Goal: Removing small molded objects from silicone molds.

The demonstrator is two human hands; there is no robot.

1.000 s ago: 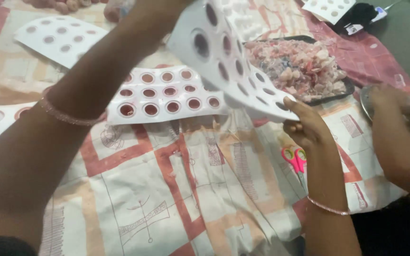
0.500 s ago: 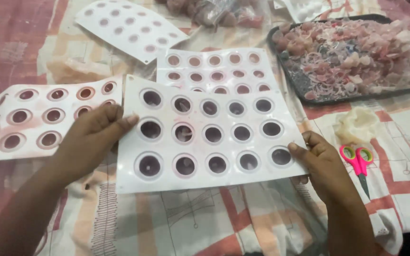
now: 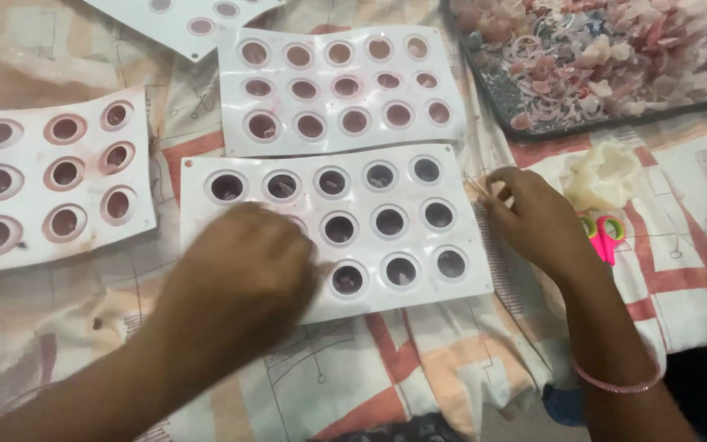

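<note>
A white silicone mould (image 3: 370,196) with rows of round dark cavities lies flat on the patterned cloth in front of me. My left hand (image 3: 243,274) rests palm down on its lower left part and covers some cavities. My right hand (image 3: 533,217) sits at the mould's right edge, fingers curled, pinching a thin pale stick near the upper right corner. A pink bangle circles my right wrist.
More white moulds lie around: one behind (image 3: 337,86), one at the left (image 3: 51,184), one at the top (image 3: 182,20). A dark tray (image 3: 533,131) of pink and white pieces stands at the back right. Pink scissors (image 3: 607,233) and a cream crumpled lump (image 3: 607,172) lie to the right.
The mould I held up by both edges now lies flat on the cloth. My left hand has moved onto its surface, and my right hand has shifted to its upper right edge.
</note>
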